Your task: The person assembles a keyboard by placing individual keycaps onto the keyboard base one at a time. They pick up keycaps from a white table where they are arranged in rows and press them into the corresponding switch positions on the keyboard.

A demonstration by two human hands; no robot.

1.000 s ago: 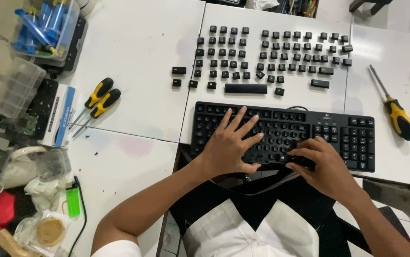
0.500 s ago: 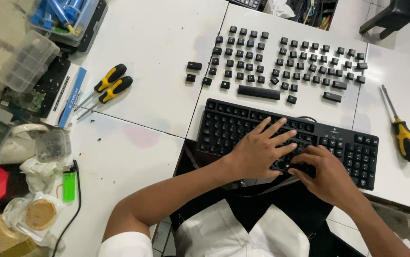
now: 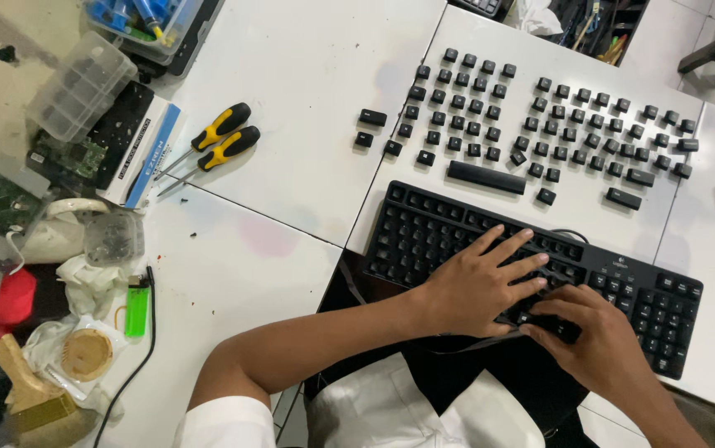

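Both hands [image 3: 531, 311] further right along black keyboard [image 3: 424, 228], fingers spread.

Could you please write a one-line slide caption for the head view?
Both hands, left hand and right hand, rest on a black keyboard below rows of loose keycaps.

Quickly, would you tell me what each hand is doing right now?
Left hand: open, fingers spread flat on the black keyboard.
Right hand: fingers curled on the keyboard's lower keys; any grip cannot be told.
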